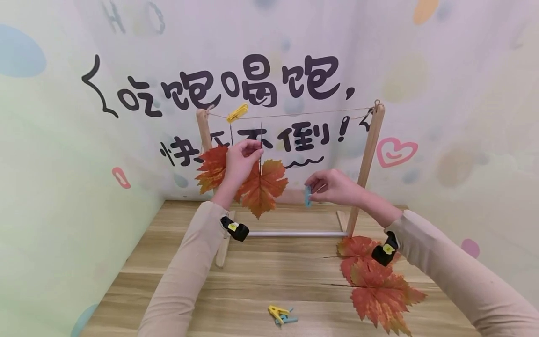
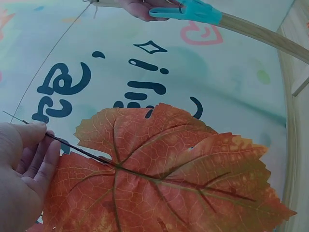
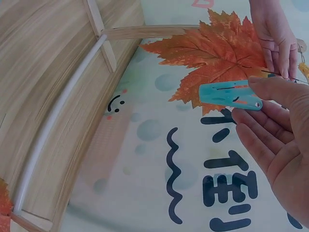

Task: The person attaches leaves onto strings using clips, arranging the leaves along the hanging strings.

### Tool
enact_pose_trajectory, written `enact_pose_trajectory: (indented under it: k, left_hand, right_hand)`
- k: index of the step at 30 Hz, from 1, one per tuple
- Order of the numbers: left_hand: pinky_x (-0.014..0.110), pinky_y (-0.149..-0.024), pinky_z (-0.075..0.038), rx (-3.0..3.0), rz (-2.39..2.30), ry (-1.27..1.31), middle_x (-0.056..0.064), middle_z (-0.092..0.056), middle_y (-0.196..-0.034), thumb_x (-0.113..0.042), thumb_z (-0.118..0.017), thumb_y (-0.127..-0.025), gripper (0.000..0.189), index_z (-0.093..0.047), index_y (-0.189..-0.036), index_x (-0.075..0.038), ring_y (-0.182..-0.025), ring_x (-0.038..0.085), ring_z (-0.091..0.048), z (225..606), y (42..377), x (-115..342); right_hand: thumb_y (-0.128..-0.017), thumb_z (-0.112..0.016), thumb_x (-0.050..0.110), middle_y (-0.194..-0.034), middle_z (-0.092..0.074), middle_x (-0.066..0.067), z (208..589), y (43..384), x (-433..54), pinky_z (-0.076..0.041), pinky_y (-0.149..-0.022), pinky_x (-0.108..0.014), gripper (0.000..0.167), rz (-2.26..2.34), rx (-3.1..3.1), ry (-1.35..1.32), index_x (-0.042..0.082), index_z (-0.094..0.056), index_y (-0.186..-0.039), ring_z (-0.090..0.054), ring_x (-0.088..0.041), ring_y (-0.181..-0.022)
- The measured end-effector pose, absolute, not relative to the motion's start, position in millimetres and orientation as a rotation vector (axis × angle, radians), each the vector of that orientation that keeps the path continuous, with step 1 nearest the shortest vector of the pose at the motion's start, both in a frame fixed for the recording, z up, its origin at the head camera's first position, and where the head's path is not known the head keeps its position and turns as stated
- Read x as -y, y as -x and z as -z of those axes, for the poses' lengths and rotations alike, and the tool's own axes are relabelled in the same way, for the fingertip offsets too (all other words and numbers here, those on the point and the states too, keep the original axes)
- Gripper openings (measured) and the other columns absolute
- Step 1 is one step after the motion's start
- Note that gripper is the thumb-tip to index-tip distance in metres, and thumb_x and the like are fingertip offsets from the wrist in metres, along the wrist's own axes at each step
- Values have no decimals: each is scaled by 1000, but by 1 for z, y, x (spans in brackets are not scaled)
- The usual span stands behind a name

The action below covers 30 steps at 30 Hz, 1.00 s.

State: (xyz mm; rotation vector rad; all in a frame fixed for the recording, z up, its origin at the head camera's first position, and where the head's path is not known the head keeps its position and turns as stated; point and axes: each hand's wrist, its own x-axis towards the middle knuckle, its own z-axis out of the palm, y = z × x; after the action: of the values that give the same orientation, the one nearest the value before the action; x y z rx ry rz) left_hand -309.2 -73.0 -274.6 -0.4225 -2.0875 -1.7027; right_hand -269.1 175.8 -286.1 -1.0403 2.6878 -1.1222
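In the head view my left hand (image 1: 243,161) pinches the dark stem of an orange-red maple leaf (image 1: 262,187), whose blade hangs below the fingers and whose stem tip points up near the string (image 1: 294,113). My right hand (image 1: 334,187), lower and to the right, holds a blue clothespin (image 1: 308,196) between thumb and fingers. The right wrist view shows this clothespin (image 3: 229,95) with its far end past the fingertips. A yellow clothespin (image 1: 237,113) sits on the string at the left, and another leaf (image 1: 212,166) hangs under it, partly behind my left hand.
Wooden posts (image 1: 367,168) hold the string at both ends, with a white rod (image 1: 294,233) low between them. Two red leaves (image 1: 381,292) lie at the table's right. Yellow and blue clothespins (image 1: 278,314) lie near the front. A printed cloth (image 1: 455,117) stands behind.
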Motion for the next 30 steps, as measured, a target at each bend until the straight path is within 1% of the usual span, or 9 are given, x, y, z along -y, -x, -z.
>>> enact_pose_trajectory:
  k: [3,5,7,13,16,23,30]
  left_hand:
    - [23,-77,-50,2082,1703,398,18,-64,-98,-5,-65,-82,22,-64,-102,5,-84,21,-60,270,312,73]
    - [22,-76,-51,2066,1709,387,16,-65,-98,-5,-65,-82,21,-65,-101,4,-83,19,-60,271,317,73]
    - [23,-76,-51,2048,1715,382,16,-66,-97,-5,-65,-82,20,-65,-100,4,-82,19,-61,269,319,73]
    - [21,-72,-51,2009,1738,381,18,-65,-96,-3,-65,-81,20,-65,-99,5,-81,16,-60,265,323,71]
    - [20,-70,-50,2011,1746,361,17,-65,-96,-4,-65,-82,19,-65,-99,4,-80,14,-60,263,324,70]
    - [21,-69,-51,2016,1757,325,18,-66,-97,-4,-66,-81,21,-65,-101,5,-79,16,-60,263,326,67]
    - [18,-65,-50,1994,1784,323,20,-65,-96,0,-66,-80,19,-65,-98,6,-74,11,-59,266,329,65]
  right_hand:
    - [-75,-71,3,-84,-66,-9,286,268,-175,-53,-70,-24,27,1115,-2697,1036,-4,-62,-100,-64,-18,-79]
    - [-75,-71,3,-84,-66,-9,286,268,-174,-53,-70,-24,27,1109,-2703,1031,-4,-62,-99,-64,-18,-79]
    - [-75,-71,3,-84,-66,-9,286,268,-174,-53,-70,-23,26,1107,-2707,1029,-3,-62,-99,-64,-18,-78]
    - [-75,-70,0,-84,-66,-10,281,267,-171,-54,-68,-24,26,1146,-2701,1047,-5,-61,-99,-64,-19,-79]
    - [-75,-70,0,-85,-65,-10,276,267,-169,-54,-68,-25,25,1161,-2712,1060,-5,-61,-98,-64,-20,-79]
    - [-76,-69,0,-87,-64,-11,266,267,-167,-54,-71,-29,24,1172,-2752,1117,-5,-60,-98,-62,-21,-81]
    - [-76,-69,-2,-89,-64,-15,250,272,-161,-54,-71,-27,26,1308,-2774,1144,-7,-59,-99,-63,-22,-81]
